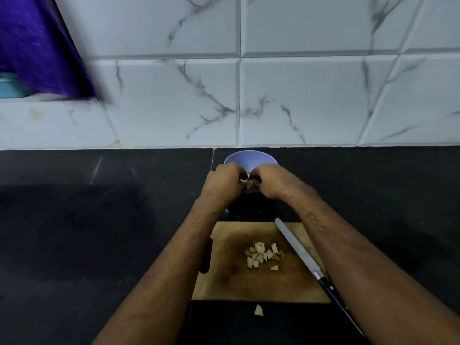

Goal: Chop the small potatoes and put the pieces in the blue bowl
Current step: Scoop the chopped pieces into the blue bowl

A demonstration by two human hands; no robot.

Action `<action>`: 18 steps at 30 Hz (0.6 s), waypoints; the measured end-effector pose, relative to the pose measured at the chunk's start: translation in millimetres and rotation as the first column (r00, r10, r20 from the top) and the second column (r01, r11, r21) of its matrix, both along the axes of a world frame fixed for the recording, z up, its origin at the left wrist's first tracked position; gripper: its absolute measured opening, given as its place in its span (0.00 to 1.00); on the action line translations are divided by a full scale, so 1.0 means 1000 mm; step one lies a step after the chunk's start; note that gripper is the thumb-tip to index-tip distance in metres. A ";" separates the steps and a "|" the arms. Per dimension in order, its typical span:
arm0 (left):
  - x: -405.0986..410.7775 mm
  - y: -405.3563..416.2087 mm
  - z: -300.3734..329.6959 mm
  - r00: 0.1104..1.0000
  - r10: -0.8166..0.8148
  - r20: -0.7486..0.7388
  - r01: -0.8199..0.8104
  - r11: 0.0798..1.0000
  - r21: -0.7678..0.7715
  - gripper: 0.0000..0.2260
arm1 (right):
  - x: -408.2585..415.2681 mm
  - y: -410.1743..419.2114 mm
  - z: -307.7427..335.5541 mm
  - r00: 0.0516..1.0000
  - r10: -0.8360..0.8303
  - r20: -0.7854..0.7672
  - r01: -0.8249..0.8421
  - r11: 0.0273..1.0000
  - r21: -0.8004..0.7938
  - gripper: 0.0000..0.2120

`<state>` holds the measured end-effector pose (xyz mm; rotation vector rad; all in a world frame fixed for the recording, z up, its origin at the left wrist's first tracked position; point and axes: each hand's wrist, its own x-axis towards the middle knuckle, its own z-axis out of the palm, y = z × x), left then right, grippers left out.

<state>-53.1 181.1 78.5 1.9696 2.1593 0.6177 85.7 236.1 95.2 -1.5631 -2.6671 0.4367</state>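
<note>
Blue bowl (250, 157) under both hands: left hand (224, 181), right hand (270, 180), fingers curled, contents hidden; release low, then gather potato pieces (263, 255).

— How many things sit near the cutting board (224, 282)?
— One blue bowl (250, 158) beyond it, one knife (302, 255) across it, about fifteen potato pieces (263, 255) on it, one stray piece (258, 310) before it.

— We see a pale blue bowl (250, 156) on a black counter (99, 220), cream potato pieces (263, 255) on a tan board (231, 282).
— We note white tiles (298, 95), grey-veined, a purple cloth (37, 46), and a black-handled knife (311, 262).
</note>
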 end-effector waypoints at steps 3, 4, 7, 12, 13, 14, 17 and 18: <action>0.004 -0.010 -0.002 0.987 -0.011 -0.161 0.022 0.998 0.066 0.07 | 0.007 -0.009 -0.012 0.998 0.043 0.055 -0.048 0.993 0.105 0.08; 0.006 -0.015 -0.002 0.978 0.002 -0.210 0.020 0.995 0.100 0.07 | 0.010 -0.014 -0.013 0.997 0.061 0.051 -0.069 0.983 0.170 0.08; 0.007 -0.031 0.000 0.961 -0.015 -0.277 0.056 0.989 0.139 0.07 | 0.016 -0.034 -0.011 0.994 0.089 0.059 -0.104 0.936 0.335 0.11; 0.010 -0.092 -0.004 0.993 -0.008 -0.122 0.046 0.948 0.316 0.05 | 0.023 -0.090 -0.004 0.994 0.105 -0.007 -0.095 0.919 0.382 0.10; 0.011 -0.108 -0.005 0.995 0.005 -0.098 0.029 0.940 0.340 0.06 | 0.023 -0.103 -0.003 0.993 0.120 -0.017 -0.104 0.917 0.384 0.10; 0.011 -0.122 -0.006 0.997 0.018 -0.079 0.011 0.936 0.352 0.06 | 0.022 -0.116 -0.001 0.991 0.133 -0.018 -0.115 0.914 0.388 0.11; 0.006 -0.152 -0.010 0.997 0.062 -0.036 -0.046 0.940 0.339 0.08 | 0.016 -0.150 0.007 0.985 0.173 -0.022 -0.153 0.917 0.368 0.13; 0.004 -0.161 -0.012 0.997 0.071 -0.024 -0.060 0.943 0.328 0.09 | 0.013 -0.159 0.008 0.983 0.185 -0.007 -0.172 0.926 0.336 0.15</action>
